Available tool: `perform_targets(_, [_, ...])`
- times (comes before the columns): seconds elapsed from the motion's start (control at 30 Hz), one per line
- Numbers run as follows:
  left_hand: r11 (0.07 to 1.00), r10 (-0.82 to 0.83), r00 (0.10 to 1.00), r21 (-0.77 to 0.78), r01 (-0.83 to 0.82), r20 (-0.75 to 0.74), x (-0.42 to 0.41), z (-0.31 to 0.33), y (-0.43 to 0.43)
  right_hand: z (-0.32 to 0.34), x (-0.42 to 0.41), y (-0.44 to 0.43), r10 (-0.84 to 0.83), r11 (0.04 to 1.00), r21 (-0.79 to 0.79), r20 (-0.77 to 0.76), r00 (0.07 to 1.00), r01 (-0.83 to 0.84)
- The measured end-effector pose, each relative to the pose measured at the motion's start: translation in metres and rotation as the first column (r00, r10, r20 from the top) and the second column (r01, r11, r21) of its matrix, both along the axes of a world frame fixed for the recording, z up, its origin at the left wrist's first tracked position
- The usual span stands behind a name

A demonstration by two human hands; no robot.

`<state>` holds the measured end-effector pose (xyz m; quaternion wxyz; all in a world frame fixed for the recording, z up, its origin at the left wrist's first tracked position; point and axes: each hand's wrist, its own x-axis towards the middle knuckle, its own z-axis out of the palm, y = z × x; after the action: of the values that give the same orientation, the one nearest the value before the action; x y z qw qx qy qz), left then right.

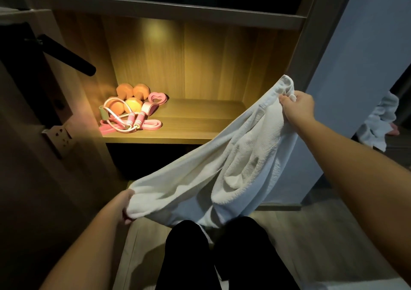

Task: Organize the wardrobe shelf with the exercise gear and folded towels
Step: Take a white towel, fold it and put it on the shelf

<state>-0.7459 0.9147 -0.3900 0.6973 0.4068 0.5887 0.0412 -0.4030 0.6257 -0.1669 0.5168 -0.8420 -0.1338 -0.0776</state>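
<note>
Towel (pixel 222 156) hangs unfolded and sagging between both hands, just near of shelf (pixel 189 131). Left hand (pixel 124 205) grips the near left corner; right hand (pixel 298 107) pinches the far right one. Gear (pixel 131 109) heaped shelf-left. Advice: pull taut, match corners, then fold.

A white towel (pixel 200 174) sags unfolded between the low left hand (pixel 124 205) and raised right hand (pixel 298 105), while orange dumbbells (pixel 133 104) and pink bands (pixel 152 124) lie heaped on the lit shelf (pixel 200 120) beyond the left hand.
</note>
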Motion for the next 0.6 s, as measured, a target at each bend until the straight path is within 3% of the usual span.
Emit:
perform_targets(0.03, [0.999, -0.025, 1.0, -0.048, 0.025, 0.005, -0.009, 0.0, 0.004, -0.002, 0.003, -0.003, -0.019, 1.0, -0.004, -0.008, 1.0, 0.019])
perform_targets(0.17, [0.997, -0.044, 0.99, 0.05, 0.051, -0.134, -0.02, 0.005, 0.014, -0.005, 0.007, -0.016, -0.04, 0.999, -0.026, -0.028, 0.999, 0.039])
perform_targets(0.27, [0.943, -0.183, 0.894, 0.185, 0.278, -0.41, -0.013, -0.003, 0.023, -0.007, 0.006, -0.019, -0.029, 0.999, -0.043, -0.018, 0.999, 0.029])
perform_targets(0.3, [0.907, -0.154, 0.83, 0.257, 0.333, -0.536, -0.011, -0.01, 0.027, -0.007, 0.006, -0.02, -0.021, 0.999, -0.05, -0.013, 1.0, 0.021])
perform_targets(0.37, [0.853, -0.001, 0.786, 0.409, 0.323, -0.619, -0.015, -0.003, 0.016, -0.008, 0.007, -0.023, -0.013, 0.998, -0.056, -0.012, 1.0, 0.012])
perform_targets(0.47, [0.847, 0.048, 0.821, 0.458, 0.268, -0.569, -0.017, -0.003, 0.012, -0.009, 0.009, -0.028, -0.03, 0.998, -0.055, -0.021, 0.999, 0.029])
perform_targets(0.6, [0.954, 0.139, 0.951, 0.294, -0.054, -0.275, -0.017, -0.025, 0.035, -0.016, 0.011, -0.037, -0.054, 0.997, -0.058, -0.048, 0.997, 0.052])
